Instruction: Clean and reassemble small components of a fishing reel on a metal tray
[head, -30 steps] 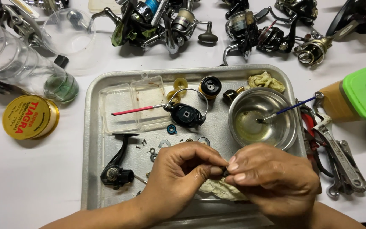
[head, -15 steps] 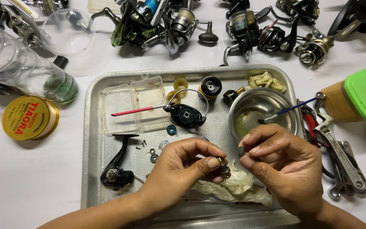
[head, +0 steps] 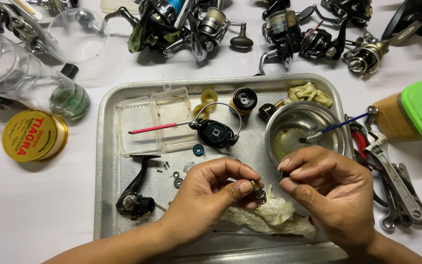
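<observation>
Over the near end of the metal tray (head: 104,161), the left hand (head: 206,195) pinches a small metal reel part (head: 259,193) between thumb and fingertips, just above a crumpled pale rag (head: 269,217) lying in the tray. The right hand (head: 333,195) hovers just right of the part with its fingers curled loosely, gripping nothing that can be seen. Behind the hands in the tray sit a steel bowl (head: 313,124) with a blue-handled brush (head: 338,126) leaning in it, a black reel rotor (head: 217,132), a clear plastic box (head: 152,120) and a black reel handle (head: 133,195). Right of the tray on the desk (head: 35,210) lies an adjustable wrench (head: 391,171); left of it, a yellow line spool (head: 34,135).
</observation>
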